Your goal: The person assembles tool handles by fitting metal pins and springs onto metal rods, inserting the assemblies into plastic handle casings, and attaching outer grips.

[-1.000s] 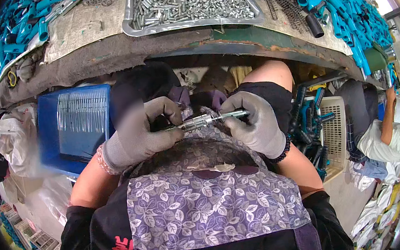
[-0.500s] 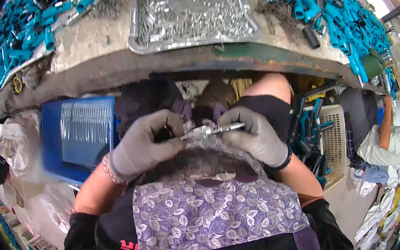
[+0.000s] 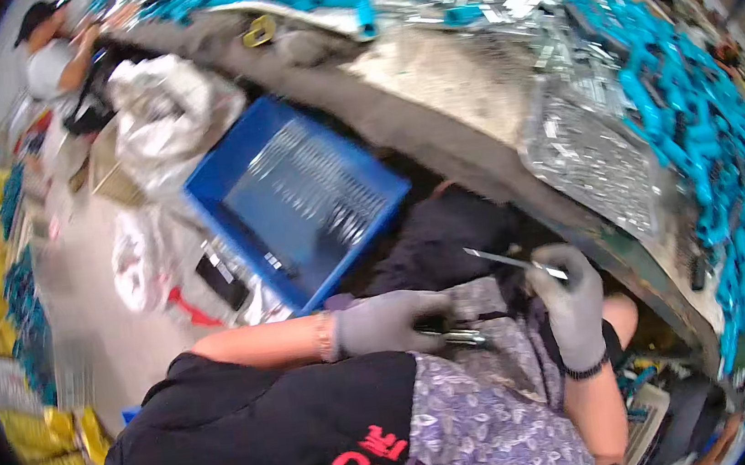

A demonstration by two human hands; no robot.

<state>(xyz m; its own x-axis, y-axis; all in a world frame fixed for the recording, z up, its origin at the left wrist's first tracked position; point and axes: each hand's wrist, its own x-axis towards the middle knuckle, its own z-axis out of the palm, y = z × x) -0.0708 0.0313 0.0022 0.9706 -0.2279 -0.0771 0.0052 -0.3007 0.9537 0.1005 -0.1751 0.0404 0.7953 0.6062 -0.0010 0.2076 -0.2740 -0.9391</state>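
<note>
My left hand [image 3: 390,323], in a grey glove, is closed around small shiny metal parts [image 3: 464,338] that stick out past its fingertips, over my lap. Their exact kind is hard to make out. To the right, my gloved right hand [image 3: 574,303] is raised and pinches a slim metal rod [image 3: 506,260] with a thicker, bright end near the fingers. The rod points up and left toward a blue bin [image 3: 202,189]. Inside that bin lie rows of thin metal rods [image 3: 316,179]. A patterned purple apron [image 3: 496,425] covers my lap below the hands.
A worktable edge [image 3: 473,143] runs diagonally beyond my hands. On it sit a metal tray [image 3: 590,162] of small silver parts and heaps of teal tubular pieces [image 3: 716,184]. White plastic bags [image 3: 166,114] stand beside the bin. Another person [image 3: 58,57] sits far left.
My view has swung left, bringing the blue bin toward the middle. My hands, together over my lap before, are now apart; the right one holds the slim rod away from the left.
</note>
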